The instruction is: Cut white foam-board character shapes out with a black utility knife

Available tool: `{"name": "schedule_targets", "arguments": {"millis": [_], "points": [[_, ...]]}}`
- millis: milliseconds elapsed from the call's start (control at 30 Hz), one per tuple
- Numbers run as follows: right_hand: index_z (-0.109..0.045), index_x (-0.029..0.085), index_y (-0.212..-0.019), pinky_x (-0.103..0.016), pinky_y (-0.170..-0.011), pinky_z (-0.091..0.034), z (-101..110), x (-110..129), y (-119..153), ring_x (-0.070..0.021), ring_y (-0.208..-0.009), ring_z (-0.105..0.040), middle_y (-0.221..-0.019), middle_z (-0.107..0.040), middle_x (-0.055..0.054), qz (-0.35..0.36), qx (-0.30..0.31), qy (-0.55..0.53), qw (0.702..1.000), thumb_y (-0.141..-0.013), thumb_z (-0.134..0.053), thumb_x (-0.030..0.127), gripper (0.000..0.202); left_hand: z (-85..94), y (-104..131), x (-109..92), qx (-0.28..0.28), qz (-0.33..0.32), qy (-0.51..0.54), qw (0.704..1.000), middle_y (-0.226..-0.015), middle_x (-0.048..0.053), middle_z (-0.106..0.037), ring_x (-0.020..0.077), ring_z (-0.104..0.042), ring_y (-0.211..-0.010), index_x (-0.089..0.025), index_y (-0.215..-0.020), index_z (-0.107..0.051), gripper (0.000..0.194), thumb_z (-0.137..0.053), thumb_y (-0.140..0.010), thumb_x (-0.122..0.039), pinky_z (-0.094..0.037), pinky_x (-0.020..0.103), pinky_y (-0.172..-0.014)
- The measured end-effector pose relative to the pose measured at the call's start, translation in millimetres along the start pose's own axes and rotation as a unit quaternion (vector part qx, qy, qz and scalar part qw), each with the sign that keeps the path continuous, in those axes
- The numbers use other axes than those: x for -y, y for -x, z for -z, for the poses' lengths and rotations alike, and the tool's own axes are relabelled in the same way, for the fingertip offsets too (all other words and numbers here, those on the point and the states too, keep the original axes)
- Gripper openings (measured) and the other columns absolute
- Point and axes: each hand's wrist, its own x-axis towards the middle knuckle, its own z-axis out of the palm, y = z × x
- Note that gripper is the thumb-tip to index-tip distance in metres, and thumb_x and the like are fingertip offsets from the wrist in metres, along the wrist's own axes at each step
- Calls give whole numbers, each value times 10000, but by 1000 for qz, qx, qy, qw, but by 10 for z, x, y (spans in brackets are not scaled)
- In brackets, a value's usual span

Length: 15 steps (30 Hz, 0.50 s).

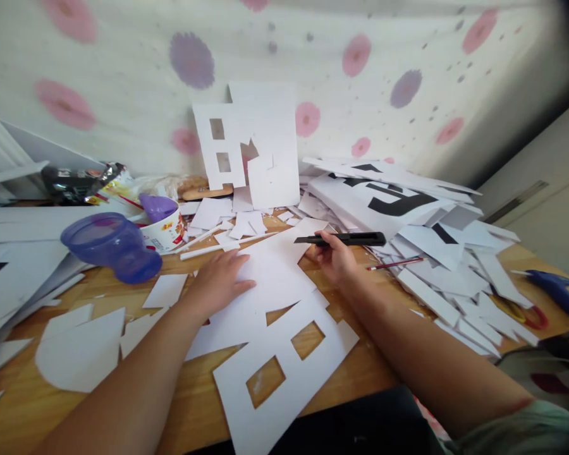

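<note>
On the wooden table lies a white board sheet point(275, 278), with square window holes cut in its near part. My left hand point(222, 281) rests on the sheet's left side, fingers stretched out and thumb apart. My right hand point(334, 258) is wrapped round a black utility knife point(360, 239) at the sheet's far right edge. The knife's blade is out and points left over the sheet. I cannot tell whether the blade touches the board.
A cut white board point(272, 145) with window holes stands upright at the back. Scraps pile up at right, with a pencil point(396, 263) and a blue-handled tool point(557, 291). A purple translucent container point(111, 243) and a paper cup point(164, 230) stand at left.
</note>
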Motion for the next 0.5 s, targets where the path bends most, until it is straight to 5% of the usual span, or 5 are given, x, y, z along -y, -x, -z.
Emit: {"name": "schedule_targets", "arguments": {"millis": [200,333,500], "points": [[-581,192,-747,-244,-409,-364,-33,-40,58,-84,-376,-421,-465,-522,55,-18,29,6,999,-611,-779,338,281,61,-13,112,5,24,-9,1000,-1321,120,-582,312,-515,-1237,-220,-1326,-553,561,-547,-834,-490,-415,416,-1031],[-593,189,-756,-230,-410,-345,-61,16,162,-93,-426,-472,-508,-540,51,-11,38,26,999,-592,-801,343,306,108,52,112,36,41,-12,998,-1383,107,-540,335,-477,-1287,-264,-1289,-608,574,-604,-769,-507,-399,425,-1044],[-665,171,-818,-208,-419,-348,129,270,639,-110,-485,-520,-519,-579,16,7,25,68,997,-635,-809,302,268,163,105,210,49,28,-6,998,-1399,95,-544,327,-492,-1281,-263,-1306,-597,587,-598,-768,-499,-401,425,-1046]]}}
